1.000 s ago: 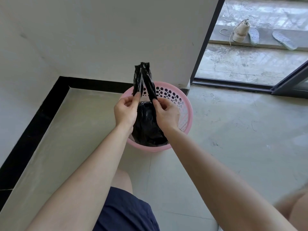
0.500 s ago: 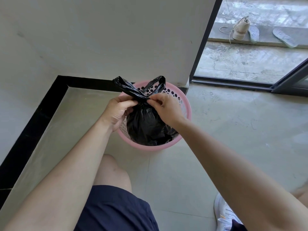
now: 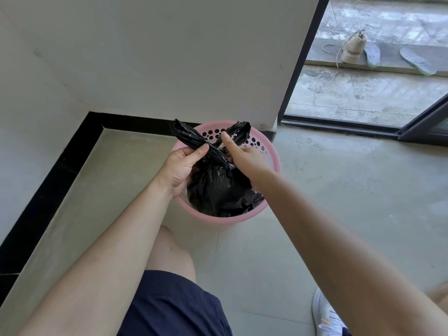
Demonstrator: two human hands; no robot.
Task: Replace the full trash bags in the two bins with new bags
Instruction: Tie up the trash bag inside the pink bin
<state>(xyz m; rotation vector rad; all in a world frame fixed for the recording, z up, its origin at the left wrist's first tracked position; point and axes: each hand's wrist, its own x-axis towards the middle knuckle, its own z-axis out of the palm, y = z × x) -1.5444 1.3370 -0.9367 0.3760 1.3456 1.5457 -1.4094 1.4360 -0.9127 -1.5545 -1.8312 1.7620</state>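
There is one pink bin [image 3: 218,220] and one black trash bag [image 3: 218,187], whose top ends in two twisted ears [image 3: 188,135] [image 3: 238,132]. Two hands are in view: one left hand [image 3: 180,166], one right hand [image 3: 247,158]. Footwear counts as one beige shoe [image 3: 352,48], two insoles [image 3: 372,53] [image 3: 415,60] and one white sneaker [image 3: 327,316].

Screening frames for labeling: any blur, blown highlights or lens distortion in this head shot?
Head view: left hand, right hand and black bag sharp, no motion smear; soft glints on the bag's folds; daylit floor beyond the door frame is brighter, yet the shoe is readable; wide-angle skew makes the frame lean and the forearms loom at the bottom edge.
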